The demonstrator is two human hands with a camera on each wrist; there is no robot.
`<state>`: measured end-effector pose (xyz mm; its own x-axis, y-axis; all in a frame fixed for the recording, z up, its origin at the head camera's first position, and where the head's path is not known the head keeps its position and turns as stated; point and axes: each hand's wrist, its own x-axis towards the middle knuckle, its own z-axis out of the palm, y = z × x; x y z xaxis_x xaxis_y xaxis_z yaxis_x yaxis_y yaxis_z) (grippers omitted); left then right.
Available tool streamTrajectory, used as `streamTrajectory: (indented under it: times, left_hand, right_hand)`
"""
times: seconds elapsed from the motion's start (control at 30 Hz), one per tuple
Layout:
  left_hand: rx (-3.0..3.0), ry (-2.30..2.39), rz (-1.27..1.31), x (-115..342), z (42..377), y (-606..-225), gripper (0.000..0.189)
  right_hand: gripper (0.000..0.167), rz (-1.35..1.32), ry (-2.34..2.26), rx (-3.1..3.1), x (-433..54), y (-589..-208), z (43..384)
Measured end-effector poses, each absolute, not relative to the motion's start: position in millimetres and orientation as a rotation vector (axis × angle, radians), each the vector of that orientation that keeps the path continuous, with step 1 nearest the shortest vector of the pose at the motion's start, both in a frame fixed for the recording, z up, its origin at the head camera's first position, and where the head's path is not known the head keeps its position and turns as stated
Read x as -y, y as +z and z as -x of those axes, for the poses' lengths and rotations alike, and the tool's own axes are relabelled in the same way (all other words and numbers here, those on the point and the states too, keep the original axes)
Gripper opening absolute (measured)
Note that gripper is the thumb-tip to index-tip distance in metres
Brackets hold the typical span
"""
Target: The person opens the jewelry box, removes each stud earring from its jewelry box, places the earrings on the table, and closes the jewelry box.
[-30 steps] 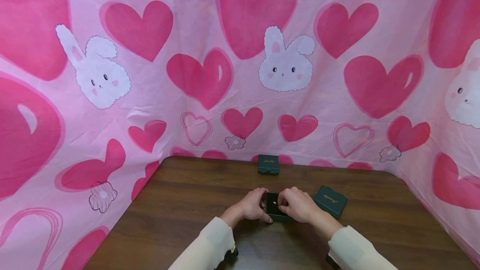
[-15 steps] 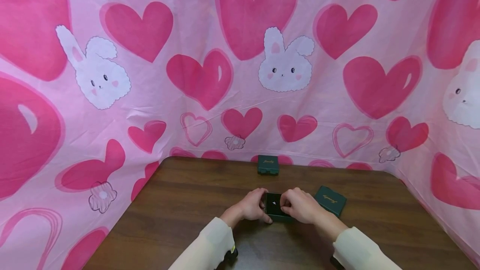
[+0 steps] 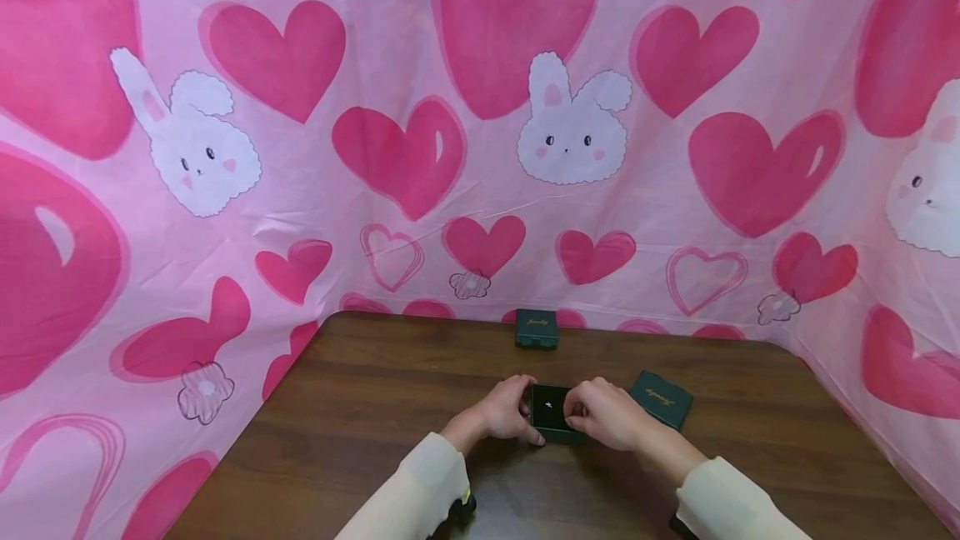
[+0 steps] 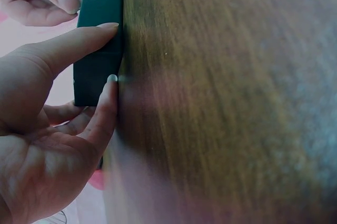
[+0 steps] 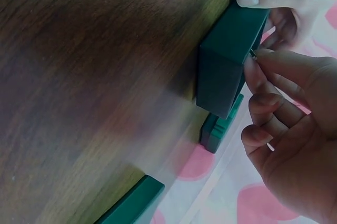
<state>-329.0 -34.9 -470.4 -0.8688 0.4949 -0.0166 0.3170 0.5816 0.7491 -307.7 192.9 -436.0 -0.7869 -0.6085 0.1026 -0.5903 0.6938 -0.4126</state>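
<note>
An open dark green jewelry box [image 3: 562,437] with a black insert stands on the table in the head view. A small silver star-shaped piece [image 3: 549,405] shows on the insert. My left hand [image 3: 504,412] grips the box's left end, its thumb [image 4: 87,42] along the near wall and its other fingers around the end and far side. Over the box's right part, my right hand [image 3: 604,413] pinches a tiny shiny metal piece [image 5: 253,53] between thumb and index finger, right at the box's rim. I cannot tell what kind of piece it is.
Right of the box, partly behind my right forearm, lies a dark green lid [image 3: 662,400] with gold lettering. A similar green box [image 3: 537,329] sits at the back edge of the wooden table [image 3: 375,407]. Behind hangs a pink cloth [image 3: 495,190] with hearts and rabbits.
My right hand has shifted slightly to the right over the box, and its sleeve has moved outward too. My left hand and the box have stayed in place.
</note>
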Motion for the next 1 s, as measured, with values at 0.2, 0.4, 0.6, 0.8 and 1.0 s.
streamTrajectory:
  times: [0.2,0.4,0.6,0.8,1.0]
  left_hand:
    - [-2.582,1.160,-0.668,35.2,328.4,-469.9,0.073]
    - [-2.574,1.171,-0.661,35.7,328.1,-468.7,0.070]
    - [-2.583,1.161,-0.658,35.5,328.4,-470.2,0.071]
    - [-2.588,1.149,-0.665,35.5,328.6,-470.5,0.072]
    - [-2.589,1.155,-0.666,34.9,327.3,-469.9,0.072]
  right_hand:
    - [0.007,1.045,-0.649,-2.830,-192.8,-434.1,307.1]
    - [0.009,1.078,-0.633,-2.792,-192.1,-432.0,306.3]
    - [0.011,1.105,-0.629,-2.767,-192.2,-430.2,304.4]
    - [0.010,1.138,-0.674,-2.722,-193.6,-428.2,305.8]
    - [0.009,1.128,-0.686,-2.690,-195.7,-428.3,305.6]
